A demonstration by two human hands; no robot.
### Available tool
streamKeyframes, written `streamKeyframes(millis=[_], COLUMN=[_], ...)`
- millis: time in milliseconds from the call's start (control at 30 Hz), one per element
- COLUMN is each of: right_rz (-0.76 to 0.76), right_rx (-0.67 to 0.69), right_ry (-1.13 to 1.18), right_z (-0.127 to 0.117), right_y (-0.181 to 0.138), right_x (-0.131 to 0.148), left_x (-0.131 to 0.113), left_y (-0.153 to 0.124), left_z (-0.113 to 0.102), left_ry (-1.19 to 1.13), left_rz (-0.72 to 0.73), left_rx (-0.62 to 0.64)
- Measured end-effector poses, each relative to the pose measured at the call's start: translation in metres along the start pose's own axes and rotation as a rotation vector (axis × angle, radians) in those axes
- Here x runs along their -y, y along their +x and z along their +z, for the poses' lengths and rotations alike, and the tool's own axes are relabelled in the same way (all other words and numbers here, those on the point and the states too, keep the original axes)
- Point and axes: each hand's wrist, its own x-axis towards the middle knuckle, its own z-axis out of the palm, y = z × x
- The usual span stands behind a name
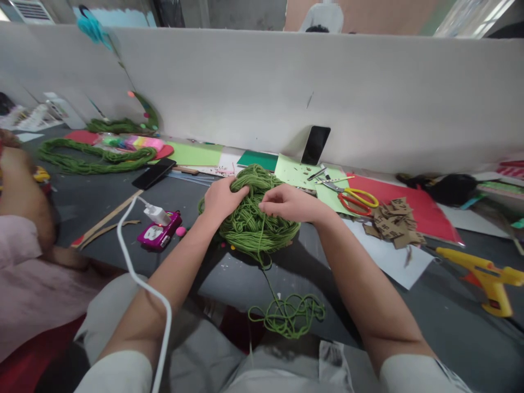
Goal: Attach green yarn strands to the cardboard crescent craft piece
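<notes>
A: I have only the head view out here. Why does the left hand (221, 201) sit on top of the green yarn heap (260, 232)?

B: I read it as an anchor. Its thumb presses the front while its fingers wrap the far side, partly out of my sight, so the heap shouldn't slide as the right hand (292, 203) deals with one strand (261, 234).

A: How is that right hand set?

B: I see thumb and forefinger pinched together on what looks like that strand, which drops from them down the heap's front.

A: I also get a loose tangle (290, 317) by the counter's (311, 262) near edge.

B: Joined to the heap by yarn. I'd guess it lies apart so its slack won't snag in the coils. Whether the lap or the counter bears it, I can't tell.

A: I make out a phone (315, 145) leaning on the partition (229, 82), screen this way, presumably for viewing. The scissors (360, 201) lie to the right, handy for that side.

B: Where do you put the heap against the fingers?

A: On the counter, straight ahead: left fingers touching its upper left, right fingertips at its upper face, near the left thumb, with most of its bulk below both.
</notes>
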Motion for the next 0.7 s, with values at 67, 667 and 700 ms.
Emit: streamKeyframes(millis=[67, 667, 700], right_rz=[0.025, -0.064, -0.067], right_rx=[-0.045, -0.287, -0.285], right_ry=[0.015, 0.067, 0.035], right_z=[0.005, 0.051, 0.051], right_y=[0.004, 0.045, 0.044], right_x=[-0.003, -0.030, -0.029], left_x=[0.000, -0.001, -0.001], left_y=[0.001, 0.000, 0.000], left_z=[0.000, -0.005, -0.006], left_ry=[-0.012, -0.106, -0.106], left_rz=[0.004, 0.092, 0.093], left_rx=[-0.006, 0.011, 0.008])
